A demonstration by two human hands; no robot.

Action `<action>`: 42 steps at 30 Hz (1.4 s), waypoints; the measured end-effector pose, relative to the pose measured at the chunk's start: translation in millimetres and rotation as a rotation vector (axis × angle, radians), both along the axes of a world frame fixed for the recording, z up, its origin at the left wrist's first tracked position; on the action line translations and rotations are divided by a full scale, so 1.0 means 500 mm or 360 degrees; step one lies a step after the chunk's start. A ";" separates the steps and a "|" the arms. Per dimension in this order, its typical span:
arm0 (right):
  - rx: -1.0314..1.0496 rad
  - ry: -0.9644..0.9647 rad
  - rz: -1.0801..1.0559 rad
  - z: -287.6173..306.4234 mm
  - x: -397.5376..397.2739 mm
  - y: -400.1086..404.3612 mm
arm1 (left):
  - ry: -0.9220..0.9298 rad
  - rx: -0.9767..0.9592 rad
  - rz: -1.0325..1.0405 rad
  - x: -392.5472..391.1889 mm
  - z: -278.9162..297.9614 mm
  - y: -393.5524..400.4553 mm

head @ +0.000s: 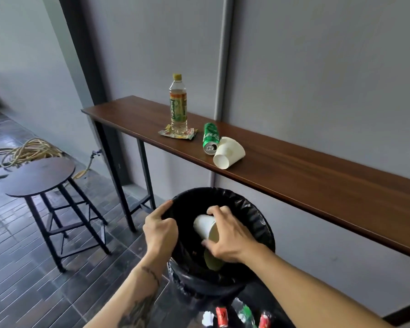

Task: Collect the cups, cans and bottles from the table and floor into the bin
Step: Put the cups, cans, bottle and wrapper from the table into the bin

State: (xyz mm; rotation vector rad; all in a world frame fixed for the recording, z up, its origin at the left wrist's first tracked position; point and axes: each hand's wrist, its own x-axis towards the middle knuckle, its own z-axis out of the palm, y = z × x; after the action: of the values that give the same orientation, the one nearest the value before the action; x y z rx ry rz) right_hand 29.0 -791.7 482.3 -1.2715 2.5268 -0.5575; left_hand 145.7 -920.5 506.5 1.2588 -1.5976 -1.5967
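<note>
right hand (225, 237) wrapped around a white paper cup (205, 227), fingers over the top, thumb under; cup tipped on its side, base pointing up-left, mouth hidden toward the palm. cup sits over the open mouth of the bin (258, 214), just below rim level. plain white wall, faint cream tint near the hand. a pale yellow-green shape lies lower inside the bin, beneath the hand; cannot tell what it is.

left hand (160, 230) pinches the black liner at the bin's near-left rim, fingers curled closed on the plastic, thumb along the edge. tattoo marks on that forearm.

bin: round, black, glossy bag folded over the rim.

narrow dark wood table (317, 171) along a grey wall. on it: tea bottle (178, 105) upright, yellow cap, green-yellow label, nearly empty, standing on a flattened wrapper (168, 133). right of it, green can (210, 138) on its side, opened top facing the camera. second paper cup (229, 151) on its side, touching the can, mouth facing front-left.

floor, bottom edge: red cans (221, 317) and a green one, blurred, just beside the bin's base.

round stool (40, 176) at left; coiled hose (31, 151) behind it on dark tiles.
</note>
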 end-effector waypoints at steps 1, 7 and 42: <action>-0.0001 -0.0026 -0.0012 -0.005 0.007 -0.018 | -0.0004 -0.0005 -0.0018 0.006 0.000 -0.015; -0.0504 0.0197 -0.0151 0.087 -0.030 -0.065 | -0.0003 0.0003 -0.0094 0.052 -0.001 -0.100; -0.0331 0.0449 0.0296 0.043 -0.129 -0.174 | -0.0038 0.0083 0.0118 -0.103 0.003 -0.166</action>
State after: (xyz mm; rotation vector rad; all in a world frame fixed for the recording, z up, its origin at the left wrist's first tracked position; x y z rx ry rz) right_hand -35.3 -878.6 504.0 -1.7513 2.5820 -0.6524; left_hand 94.3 -1003.5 507.8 1.3530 -1.5145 -1.5920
